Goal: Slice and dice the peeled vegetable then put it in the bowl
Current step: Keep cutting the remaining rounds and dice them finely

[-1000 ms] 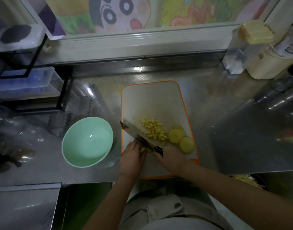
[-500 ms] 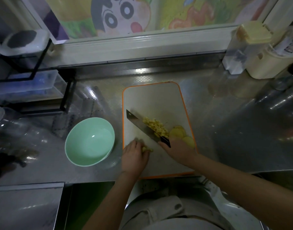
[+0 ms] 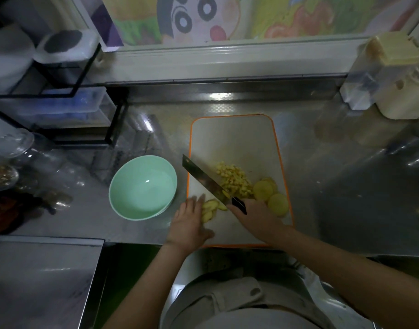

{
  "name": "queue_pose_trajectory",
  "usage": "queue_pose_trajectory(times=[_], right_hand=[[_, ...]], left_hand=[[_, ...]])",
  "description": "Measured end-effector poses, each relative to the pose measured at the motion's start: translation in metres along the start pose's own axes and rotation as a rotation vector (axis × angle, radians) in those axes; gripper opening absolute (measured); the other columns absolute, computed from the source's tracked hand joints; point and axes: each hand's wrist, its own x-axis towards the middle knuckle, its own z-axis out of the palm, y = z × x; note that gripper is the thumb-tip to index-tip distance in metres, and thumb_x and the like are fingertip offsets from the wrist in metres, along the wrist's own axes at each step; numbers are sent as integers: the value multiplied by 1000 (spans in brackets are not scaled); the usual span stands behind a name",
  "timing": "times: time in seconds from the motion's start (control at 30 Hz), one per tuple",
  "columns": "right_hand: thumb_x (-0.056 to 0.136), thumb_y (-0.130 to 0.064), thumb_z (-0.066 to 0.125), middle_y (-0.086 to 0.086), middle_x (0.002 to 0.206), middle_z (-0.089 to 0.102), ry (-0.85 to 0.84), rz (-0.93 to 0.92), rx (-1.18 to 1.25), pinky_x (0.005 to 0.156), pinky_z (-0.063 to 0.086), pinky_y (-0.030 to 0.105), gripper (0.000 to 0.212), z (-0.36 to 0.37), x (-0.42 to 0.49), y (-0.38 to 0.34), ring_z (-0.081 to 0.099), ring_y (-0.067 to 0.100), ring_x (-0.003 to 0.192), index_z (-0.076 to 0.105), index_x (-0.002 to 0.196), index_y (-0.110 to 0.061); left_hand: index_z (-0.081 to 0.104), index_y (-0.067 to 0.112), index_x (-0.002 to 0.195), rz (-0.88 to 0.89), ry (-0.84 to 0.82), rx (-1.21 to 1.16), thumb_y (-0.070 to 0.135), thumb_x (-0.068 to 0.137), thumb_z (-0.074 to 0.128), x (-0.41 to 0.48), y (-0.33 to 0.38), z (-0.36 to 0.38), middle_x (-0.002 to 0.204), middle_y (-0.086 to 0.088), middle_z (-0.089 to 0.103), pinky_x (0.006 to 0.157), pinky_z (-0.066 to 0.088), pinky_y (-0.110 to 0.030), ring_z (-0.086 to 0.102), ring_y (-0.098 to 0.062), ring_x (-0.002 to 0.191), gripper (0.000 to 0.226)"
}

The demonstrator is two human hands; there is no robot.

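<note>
A white cutting board with an orange rim [image 3: 232, 138] lies on the steel counter. On it sit a heap of yellow diced pieces [image 3: 234, 181], round yellow slices [image 3: 272, 198] at its right, and a few cut strips [image 3: 209, 208] near the front left. My left hand [image 3: 189, 224] rests flat beside the strips, fingers touching them. My right hand [image 3: 256, 217] grips the black handle of a cleaver-like knife [image 3: 206, 180]; its blade points up-left, between the strips and the dice. A mint green bowl [image 3: 143, 187] stands empty just left of the board.
A black wire rack with plastic boxes [image 3: 61, 103] fills the back left. Glass jars [image 3: 16, 148] stand at the far left. A clear container with a yellow lid [image 3: 381, 67] and a cream jug stand at the back right. The counter's front edge runs just below the board.
The knife lifted off the strips and swung up-left across the board. My left hand opened flat, uncovering the cut strips beside it.
</note>
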Motion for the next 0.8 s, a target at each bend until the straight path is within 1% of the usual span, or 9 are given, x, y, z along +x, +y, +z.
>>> queue_pose_trajectory(times=[0.17, 0.3, 0.33, 0.4, 0.47, 0.53, 0.6, 0.7, 0.8], right_hand=[[93, -43, 52, -5, 55, 41, 38, -11, -17, 45, 31, 19, 43, 7, 2, 6, 42, 8, 48, 38, 59, -21], [91, -43, 54, 6, 65, 54, 79, -14, 10, 55, 42, 33, 40, 9, 0, 8, 56, 21, 61, 47, 67, -12], [91, -42, 54, 8, 68, 56, 79, -5, 18, 57, 44, 34, 39, 9, -1, 9, 58, 23, 64, 49, 70, -11], [92, -41, 54, 5, 65, 54, 66, 8, 34, 55, 42, 31, 38, 8, -3, 10, 55, 20, 61, 47, 67, -14], [93, -40, 54, -1, 59, 46, 50, 29, 45, 49, 35, 24, 39, 6, -4, 12, 47, 12, 53, 41, 62, -19], [93, -40, 53, -3, 58, 44, 42, 45, 61, 47, 30, 19, 38, 4, -4, 16, 43, 8, 52, 45, 65, -16], [94, -41, 51, -3, 58, 44, 44, 58, 60, 45, 28, 18, 40, 2, -4, 19, 42, 7, 51, 50, 71, -8], [95, -41, 50, -1, 57, 43, 37, 67, 53, 43, 28, 19, 41, -2, -5, 22, 42, 12, 50, 50, 73, -6], [95, -40, 50, 1, 61, 47, 41, 62, 54, 44, 30, 18, 39, -4, -6, 26, 49, 17, 57, 54, 78, -5]], left_hand=[[15, 18, 147, -157, -47, -120, 35, 81, 68, -6, -4, 3, 149, -7, 21, 100, 41, -41, 40, -27, 129, 86], [30, 12, 140, -174, -21, -404, 8, 84, 62, -2, -6, 9, 143, -16, 27, 92, 47, -47, 53, -35, 113, 65], [34, 12, 138, -162, -6, -440, 6, 85, 60, -1, -6, 8, 140, -16, 30, 91, 48, -47, 55, -35, 110, 60], [39, 13, 134, -153, 35, -514, 7, 87, 59, 1, -5, 10, 136, -15, 35, 92, 48, -46, 51, -35, 115, 51], [37, 11, 137, -131, 48, -462, 3, 84, 61, 5, -1, 11, 142, -16, 27, 101, 42, -43, 42, -35, 126, 59], [34, 10, 140, -112, 48, -457, 2, 84, 61, 7, 3, 12, 145, -14, 22, 108, 31, -32, 36, -30, 131, 63], [34, 10, 139, -108, 53, -454, 5, 85, 60, 11, 9, 11, 142, -14, 25, 103, 29, -24, 39, -29, 128, 61], [37, 9, 137, -71, 68, -454, 5, 84, 60, 16, 16, 9, 132, -14, 31, 96, 33, -24, 45, -30, 118, 58], [32, 9, 139, -31, 88, -445, 11, 84, 62, 20, 20, 10, 130, -14, 30, 91, 36, -23, 48, -29, 113, 63]])
